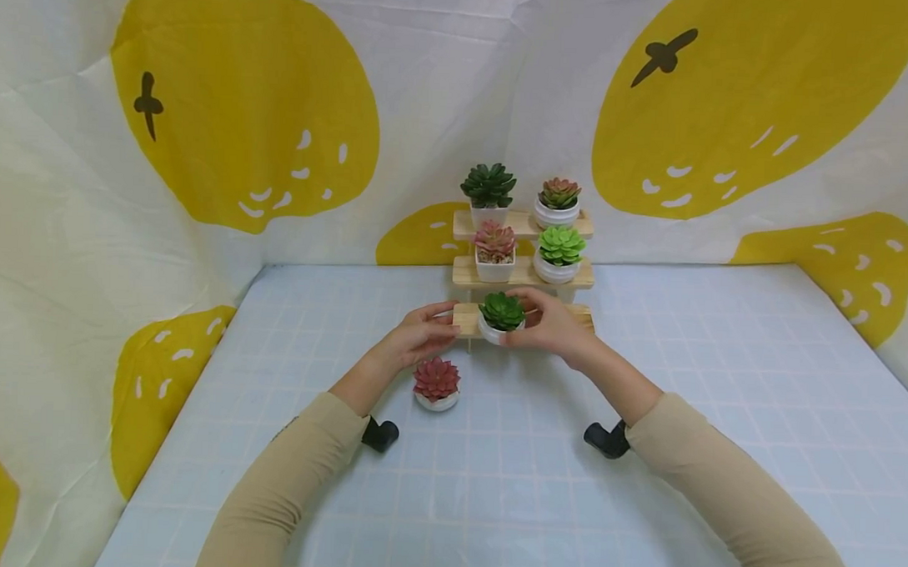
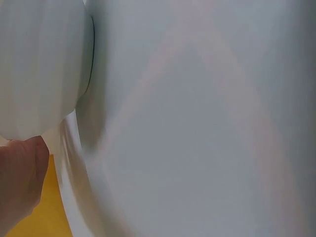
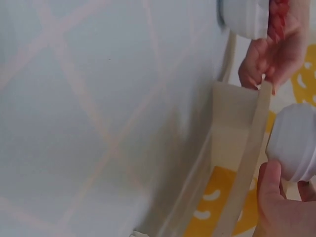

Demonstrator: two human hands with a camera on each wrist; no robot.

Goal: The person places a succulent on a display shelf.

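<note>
My right hand (image 1: 553, 324) holds a green succulent (image 1: 501, 310) by its round white pot (image 3: 295, 143), thumb in front and fingers behind. The pot is at the left part of the lowest plank (image 1: 465, 319) of a three-step wooden stand; in the right wrist view it appears right beside the plank's face. At that plank's left end, my left hand (image 1: 425, 334) grips the edge between thumb and fingers. A dark-red succulent (image 1: 436, 379) in a white pot stands on the table just in front of the left hand; its pot (image 2: 42, 64) looms close in the left wrist view.
The middle plank (image 1: 465, 271) bears a pink succulent (image 1: 495, 243) and a bright green one (image 1: 561, 247). On the top plank (image 1: 521, 226) are a dark green (image 1: 489, 186) and a reddish-green succulent (image 1: 559, 195). A patterned cloth wall (image 1: 446, 83) rises behind the pale checked tabletop (image 1: 492, 485).
</note>
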